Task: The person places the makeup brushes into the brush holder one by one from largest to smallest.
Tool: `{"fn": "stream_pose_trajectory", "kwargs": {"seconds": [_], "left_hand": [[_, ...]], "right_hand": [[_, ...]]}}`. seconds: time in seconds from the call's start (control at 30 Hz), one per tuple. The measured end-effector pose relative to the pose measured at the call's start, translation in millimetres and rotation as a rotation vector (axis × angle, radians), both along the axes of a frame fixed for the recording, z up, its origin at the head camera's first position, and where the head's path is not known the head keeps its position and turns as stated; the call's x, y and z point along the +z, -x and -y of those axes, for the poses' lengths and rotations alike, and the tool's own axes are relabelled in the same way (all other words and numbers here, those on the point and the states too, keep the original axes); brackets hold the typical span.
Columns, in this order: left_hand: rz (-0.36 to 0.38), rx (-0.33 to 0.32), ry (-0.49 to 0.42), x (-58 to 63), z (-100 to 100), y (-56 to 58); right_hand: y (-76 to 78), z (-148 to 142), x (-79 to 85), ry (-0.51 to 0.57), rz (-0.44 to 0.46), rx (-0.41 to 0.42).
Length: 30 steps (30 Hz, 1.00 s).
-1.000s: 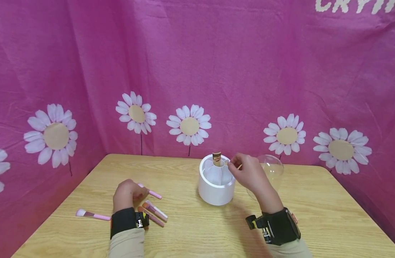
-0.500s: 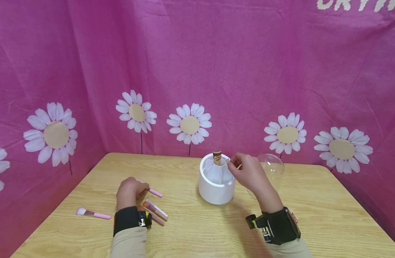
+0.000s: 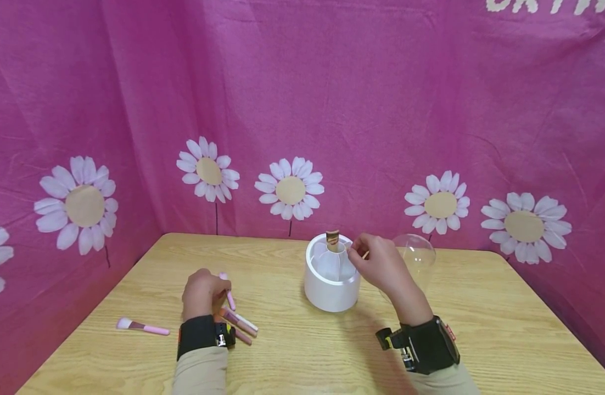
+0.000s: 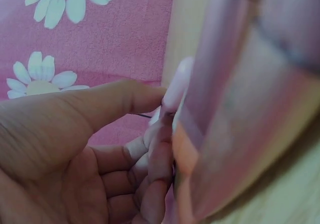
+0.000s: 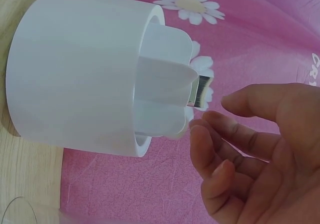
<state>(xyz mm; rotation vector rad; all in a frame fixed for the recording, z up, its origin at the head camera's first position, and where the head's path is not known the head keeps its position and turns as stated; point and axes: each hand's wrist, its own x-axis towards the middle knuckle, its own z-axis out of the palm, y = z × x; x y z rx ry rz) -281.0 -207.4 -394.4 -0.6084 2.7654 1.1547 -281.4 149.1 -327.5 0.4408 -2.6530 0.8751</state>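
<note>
In the head view my left hand [image 3: 203, 291] pinches a pink-handled makeup brush [image 3: 230, 299] close over the table. The left wrist view shows thumb and forefinger on its pink handle [image 4: 176, 86]. Right beside that hand lie several more makeup brushes [image 3: 243, 323]. My right hand [image 3: 379, 263] hovers at the right rim of a round white brush holder [image 3: 331, 296]. Its fingers are loosely bent with nothing between them in the right wrist view. One makeup brush [image 3: 332, 240] stands in the holder's middle, its tip poking above the dividers [image 5: 165, 84].
Another makeup brush [image 3: 143, 327], white-tipped with a pink handle, lies to the left on the wooden table [image 3: 302, 356]. A clear dome cover [image 3: 418, 258] stands behind my right hand. A pink cloth [image 3: 362, 109] with daisies hangs behind the table.
My left hand has moved slightly right and away from me, and the makeup brush in it has swung from slanting to nearly lengthwise. The right hand has stayed by the holder.
</note>
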Motion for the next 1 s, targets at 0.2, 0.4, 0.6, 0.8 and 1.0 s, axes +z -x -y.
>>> {"fn": "stream_pose_trajectory", "kwargs": {"seconds": [0.2, 0.4, 0.6, 0.8, 1.0], "left_hand": [[0.005, -0.013, -0.011, -3.5, -1.1, 3.9], [-0.047, -0.05, 0.002, -3.7, -1.6, 9.3], [-0.231, -0.075, -0.021, -0.1, -3.3, 16.0], [-0.43, -0.127, -0.081, 8.2, -7.5, 21.7], [-0.57, -0.198, -0.084, 28.4, -19.3, 23.7]], "right_hand": [[0.4, -0.1, -0.7, -0.009, 0.008, 0.003], [0.8, 0.0, -1.6, -0.016, -0.008, 0.008], [0.8, 0.4, -1.4, -0.021, -0.01, 0.011], [0.7, 0.9, -1.1, -0.027, 0.006, 0.013], [-0.4, 1.4, -0.3, -0.025, 0.007, 0.015]]}}
